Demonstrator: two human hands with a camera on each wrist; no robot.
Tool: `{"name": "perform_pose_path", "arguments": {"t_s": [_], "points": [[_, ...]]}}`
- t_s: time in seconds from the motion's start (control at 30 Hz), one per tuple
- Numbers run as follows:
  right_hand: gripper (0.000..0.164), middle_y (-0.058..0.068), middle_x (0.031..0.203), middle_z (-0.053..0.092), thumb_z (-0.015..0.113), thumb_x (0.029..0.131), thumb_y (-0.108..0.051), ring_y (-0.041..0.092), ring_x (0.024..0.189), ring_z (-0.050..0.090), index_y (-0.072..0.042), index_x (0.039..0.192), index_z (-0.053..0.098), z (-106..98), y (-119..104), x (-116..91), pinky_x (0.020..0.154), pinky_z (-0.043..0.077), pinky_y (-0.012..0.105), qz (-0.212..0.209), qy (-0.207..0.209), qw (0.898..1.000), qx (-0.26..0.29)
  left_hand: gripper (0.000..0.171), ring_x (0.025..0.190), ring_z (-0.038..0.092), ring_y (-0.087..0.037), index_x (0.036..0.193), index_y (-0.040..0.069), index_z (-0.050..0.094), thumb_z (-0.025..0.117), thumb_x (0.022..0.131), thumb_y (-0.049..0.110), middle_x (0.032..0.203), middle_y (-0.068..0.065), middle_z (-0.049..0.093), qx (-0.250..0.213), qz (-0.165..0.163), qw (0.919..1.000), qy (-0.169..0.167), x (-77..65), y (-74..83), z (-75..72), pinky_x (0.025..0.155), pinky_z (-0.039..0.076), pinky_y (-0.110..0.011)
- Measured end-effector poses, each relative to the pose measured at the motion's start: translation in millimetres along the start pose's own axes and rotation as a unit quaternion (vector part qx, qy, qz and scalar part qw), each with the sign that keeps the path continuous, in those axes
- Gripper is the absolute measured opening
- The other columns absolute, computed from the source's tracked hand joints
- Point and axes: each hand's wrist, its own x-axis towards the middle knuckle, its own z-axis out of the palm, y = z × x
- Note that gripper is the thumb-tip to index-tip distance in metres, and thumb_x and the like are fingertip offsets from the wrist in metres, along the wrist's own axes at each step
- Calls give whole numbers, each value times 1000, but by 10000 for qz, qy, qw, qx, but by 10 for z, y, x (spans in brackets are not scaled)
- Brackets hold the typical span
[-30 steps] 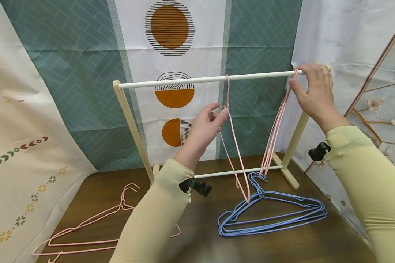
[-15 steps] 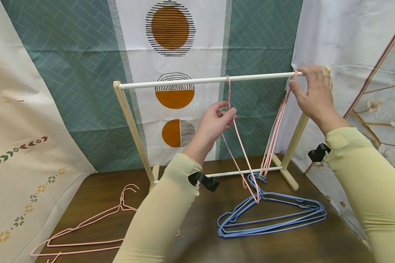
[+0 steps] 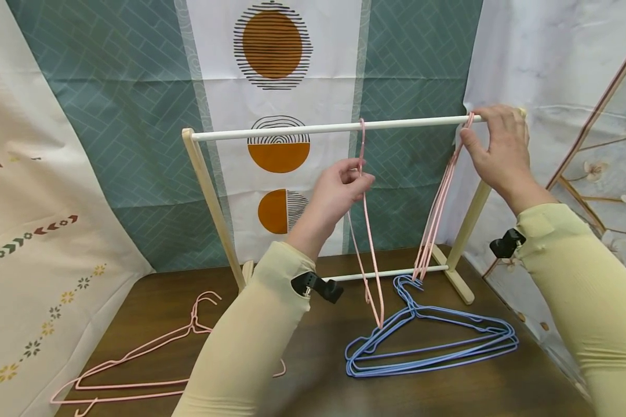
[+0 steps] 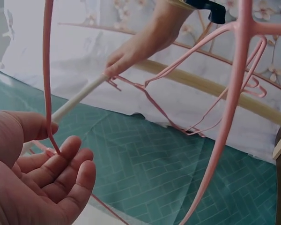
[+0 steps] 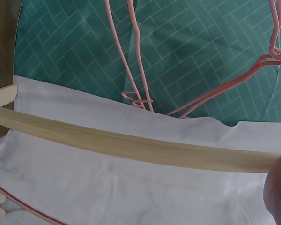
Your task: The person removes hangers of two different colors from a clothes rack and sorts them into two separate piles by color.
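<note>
- With left hand [image 3: 338, 186], pinches the neck of one pink hanger [image 3: 369, 231] at mid-frame, hooked over the white rail [image 3: 276, 132].
- With right hand [image 3: 501, 149], grips the rail's end at upper right, beside hung pink hangers [image 3: 439, 205].
- Can see blue hangers [image 3: 411, 307] lower right, printed orange shapes [image 3: 272, 46] on the cloth [image 3: 417, 58] upper centre.

The table [image 3: 448, 394] before me is dark brown. At the lower left of the frame I note pink hangers [image 3: 193, 325] lying on it, two hooks pointing up-frame — partly hidden by my left sleeve [image 3: 240, 347]. Low, right of centre, blue hangers [image 3: 414, 310] lie overlapping, hooks likewise up-frame. Behind them stands the rack [image 3: 281, 133] — its pale wooden right foot [image 3: 456, 279] on the tabletop.
</note>
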Motion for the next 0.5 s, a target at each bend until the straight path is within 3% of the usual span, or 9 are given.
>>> {"name": "perform_pose_path", "arguments": {"t_s": [0.4, 0.5], "points": [[52, 20, 162, 40, 51, 116, -41, 39, 159, 22, -7, 156, 48, -3, -23, -8, 132, 4, 57, 27, -44, 10000, 34, 38, 103, 68, -28, 145, 4, 66, 71, 108, 10, 106, -8, 76, 398, 304, 9985, -199, -31, 159, -160, 98, 59, -39], [53, 20, 162, 40, 51, 116, -42, 39, 159, 21, -7, 157, 48, -3, -16, -6, 133, 3, 57, 51, -41, 10000, 37, 33, 99, 67, -26, 142, 8, 68, 70, 109, 11, 100, -8, 73, 828, 464, 9952, -230, -87, 174, -183, 93, 57, -34]]}}
